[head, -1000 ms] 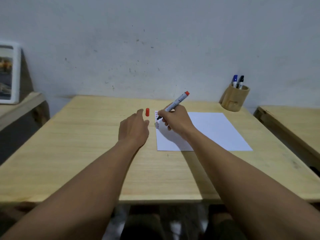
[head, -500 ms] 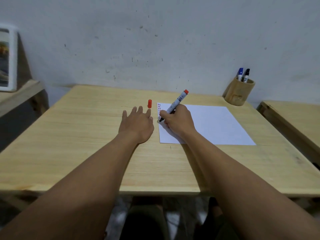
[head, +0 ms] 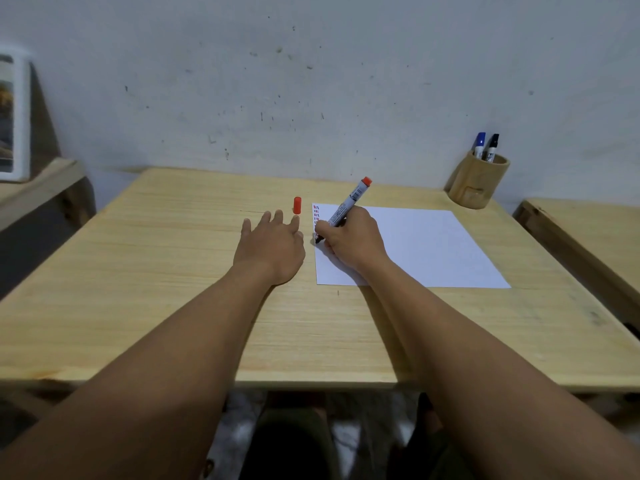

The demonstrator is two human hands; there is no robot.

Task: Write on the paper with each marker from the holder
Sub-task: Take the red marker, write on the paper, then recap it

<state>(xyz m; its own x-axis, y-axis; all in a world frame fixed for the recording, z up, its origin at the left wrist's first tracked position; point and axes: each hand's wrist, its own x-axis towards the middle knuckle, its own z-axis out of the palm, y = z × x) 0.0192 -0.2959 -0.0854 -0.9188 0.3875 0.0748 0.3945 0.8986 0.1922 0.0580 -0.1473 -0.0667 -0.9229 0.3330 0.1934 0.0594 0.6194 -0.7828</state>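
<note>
A white sheet of paper point(head: 426, 247) lies on the wooden table point(head: 156, 271), with small red and dark marks down its left edge. My right hand point(head: 353, 242) grips a red marker point(head: 346, 207), its tip touching the paper near that edge. The marker's red cap point(head: 297, 205) stands upright on the table just left of the sheet. My left hand point(head: 273, 245) lies flat on the table beside the paper, fingers spread, holding nothing. A wooden holder point(head: 476, 183) at the back right contains a blue marker point(head: 479, 144) and a black marker point(head: 491, 146).
A grey wall rises right behind the table. A second wooden table point(head: 595, 237) stands to the right across a narrow gap. On the left, a lower wooden shelf point(head: 41, 181) carries a framed picture point(head: 10, 116). My knees show below the front edge.
My left hand has flattened onto the table with fingers spread. My right hand has moved the marker tip a little down the paper's left edge. The camera view has shifted slightly.
</note>
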